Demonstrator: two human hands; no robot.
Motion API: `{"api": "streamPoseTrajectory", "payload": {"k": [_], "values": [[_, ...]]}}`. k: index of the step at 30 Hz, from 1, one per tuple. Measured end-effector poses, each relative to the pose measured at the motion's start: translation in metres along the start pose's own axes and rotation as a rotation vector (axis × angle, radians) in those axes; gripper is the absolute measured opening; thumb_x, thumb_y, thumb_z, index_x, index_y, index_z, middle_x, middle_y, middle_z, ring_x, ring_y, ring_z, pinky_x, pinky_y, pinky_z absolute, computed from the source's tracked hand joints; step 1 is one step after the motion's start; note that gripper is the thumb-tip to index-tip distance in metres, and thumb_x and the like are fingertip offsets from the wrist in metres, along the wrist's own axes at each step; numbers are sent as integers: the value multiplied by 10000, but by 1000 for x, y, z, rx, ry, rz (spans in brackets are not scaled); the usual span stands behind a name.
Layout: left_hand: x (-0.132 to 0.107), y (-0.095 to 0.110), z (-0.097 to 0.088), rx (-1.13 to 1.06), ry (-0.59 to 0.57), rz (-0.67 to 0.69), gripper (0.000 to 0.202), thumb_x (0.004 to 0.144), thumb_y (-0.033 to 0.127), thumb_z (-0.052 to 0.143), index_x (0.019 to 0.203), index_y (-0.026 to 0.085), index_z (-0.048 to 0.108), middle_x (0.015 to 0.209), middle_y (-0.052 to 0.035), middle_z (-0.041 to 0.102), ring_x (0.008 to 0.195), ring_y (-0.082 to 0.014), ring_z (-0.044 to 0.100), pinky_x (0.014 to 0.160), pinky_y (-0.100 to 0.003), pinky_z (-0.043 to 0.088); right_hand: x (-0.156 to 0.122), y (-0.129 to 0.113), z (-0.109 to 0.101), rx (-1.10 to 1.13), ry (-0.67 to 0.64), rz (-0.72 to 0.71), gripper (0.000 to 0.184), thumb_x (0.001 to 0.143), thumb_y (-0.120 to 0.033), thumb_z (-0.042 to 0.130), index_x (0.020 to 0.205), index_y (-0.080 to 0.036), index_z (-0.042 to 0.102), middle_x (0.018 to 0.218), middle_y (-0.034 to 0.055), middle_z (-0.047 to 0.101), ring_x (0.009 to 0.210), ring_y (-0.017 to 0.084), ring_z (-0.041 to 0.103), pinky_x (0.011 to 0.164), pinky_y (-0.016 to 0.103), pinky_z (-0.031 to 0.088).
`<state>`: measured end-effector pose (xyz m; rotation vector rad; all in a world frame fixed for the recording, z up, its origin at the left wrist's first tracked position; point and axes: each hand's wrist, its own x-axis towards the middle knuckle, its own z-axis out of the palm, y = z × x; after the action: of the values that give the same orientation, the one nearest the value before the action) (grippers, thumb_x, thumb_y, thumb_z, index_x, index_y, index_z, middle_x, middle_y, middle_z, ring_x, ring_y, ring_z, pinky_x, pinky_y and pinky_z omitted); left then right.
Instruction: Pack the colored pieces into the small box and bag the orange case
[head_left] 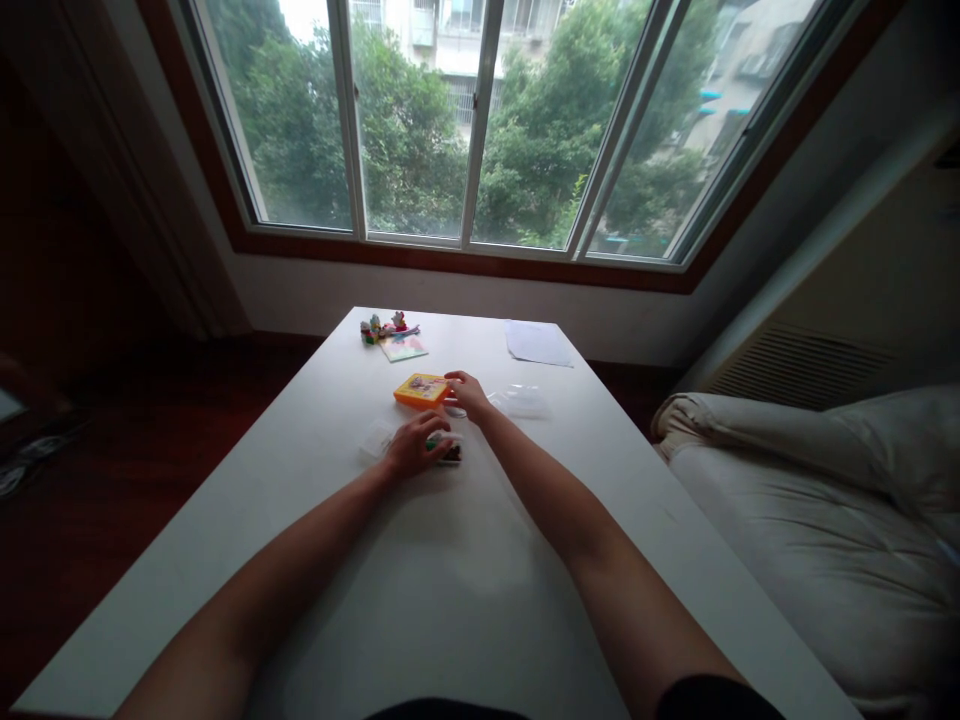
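Observation:
A flat yellow-orange box point(421, 389) with a printed picture on its top lies on the white table point(480, 560). At its right end is my right hand point(466, 394), with fingers closed on the box's edge. Nearer to me, my left hand point(418, 444) curls over a small clear plastic case point(453, 453) with dark and green contents, gripping it from above. Much of that case is hidden under the fingers. Left of this hand lies a clear plastic lid or tray point(374, 441).
Several small colourful figurines point(375, 329) stand at the far left of the table, beside a light printed card point(405, 347). White paper sheets point(538, 343) lie at the far right. Clear plastic packaging point(525, 401) is right of my right hand. A pale sofa point(810, 520) stands along the right.

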<state>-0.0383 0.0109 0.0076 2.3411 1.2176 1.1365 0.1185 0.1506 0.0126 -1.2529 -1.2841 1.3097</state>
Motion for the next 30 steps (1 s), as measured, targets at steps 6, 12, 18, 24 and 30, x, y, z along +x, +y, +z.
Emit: {"api": "streamPoseTrajectory", "payload": {"k": [6, 12, 18, 24, 30], "values": [[1, -6, 5, -121, 84, -45, 178, 890, 341, 615, 1012, 228, 679, 1062, -66, 687, 980, -208, 657, 895, -345, 540, -18, -1, -32, -463, 83, -230, 113, 839, -166, 633, 908, -212, 709, 876, 20, 687, 712, 143, 640, 684, 295, 584], [5, -9, 17, -306, 147, -178, 251, 903, 371, 594, 1086, 208, 650, 1063, -59, 700, 956, -181, 672, 871, -327, 552, -64, 1, -50, -1252, -50, -430, 148, 949, -254, 596, 961, -205, 735, 978, 91, 725, 919, 216, 673, 851, 310, 497], [7, -18, 17, -393, 119, -298, 371, 878, 393, 598, 1187, 190, 628, 1059, -69, 716, 998, -193, 682, 895, -337, 550, -84, 5, -34, -1457, -57, -523, 173, 966, -222, 569, 1069, -190, 704, 1061, 119, 699, 953, 233, 647, 793, 309, 481], [7, -20, 19, -288, 142, -363, 351, 899, 430, 590, 1158, 203, 653, 985, -46, 722, 915, -187, 683, 831, -315, 542, -86, 2, -28, -1548, -49, -512, 194, 962, -138, 527, 1073, -156, 685, 1077, 140, 685, 986, 240, 602, 854, 330, 446], [7, -22, 21, -212, 195, -388, 321, 926, 454, 557, 1082, 207, 688, 1008, -54, 735, 930, -204, 679, 795, -312, 524, -93, 1, -46, -1487, 28, -497, 173, 993, -215, 525, 1056, -171, 681, 1044, 116, 671, 995, 233, 571, 876, 315, 398]]}}
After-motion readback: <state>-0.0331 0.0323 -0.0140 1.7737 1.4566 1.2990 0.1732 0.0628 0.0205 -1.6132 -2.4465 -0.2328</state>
